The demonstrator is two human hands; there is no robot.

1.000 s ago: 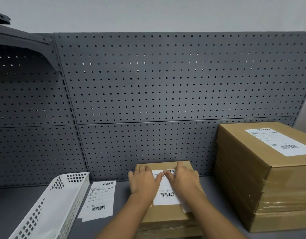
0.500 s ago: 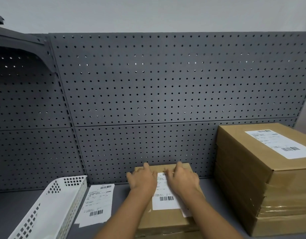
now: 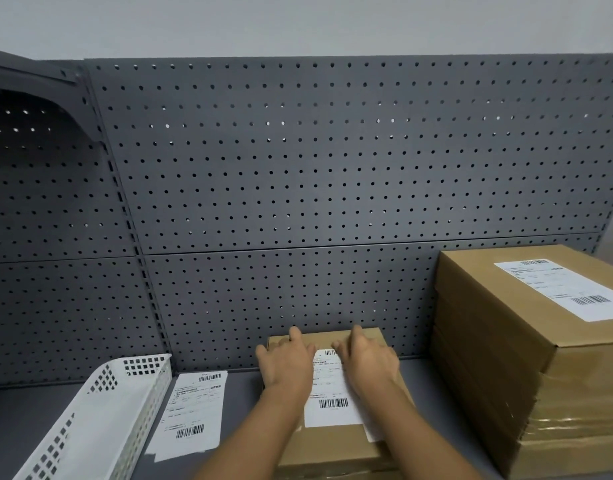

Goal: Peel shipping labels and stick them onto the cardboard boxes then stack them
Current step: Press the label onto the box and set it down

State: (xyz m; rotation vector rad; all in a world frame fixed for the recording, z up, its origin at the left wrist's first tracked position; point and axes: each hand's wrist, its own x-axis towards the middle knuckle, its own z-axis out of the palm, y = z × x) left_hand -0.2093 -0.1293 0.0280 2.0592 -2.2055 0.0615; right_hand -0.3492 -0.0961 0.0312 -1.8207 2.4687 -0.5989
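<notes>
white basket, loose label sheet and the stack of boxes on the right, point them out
white basket (image 3: 144,366): head view, on its perforated back wall
loose label sheet (image 3: 191,410): head view, on the sheet's middle
stack of boxes (image 3: 488,344): head view, on the top box's left side face

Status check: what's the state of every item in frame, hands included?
left hand: flat, pressing centre box at the label's left edge
right hand: flat, pressing at the label's right edge
label: lying flat on centre box
centre box: closed, flat on shelf
box stack: closed, top box labelled
loose labels: flat on shelf, unapplied
basket: upright, contents unclear
</notes>
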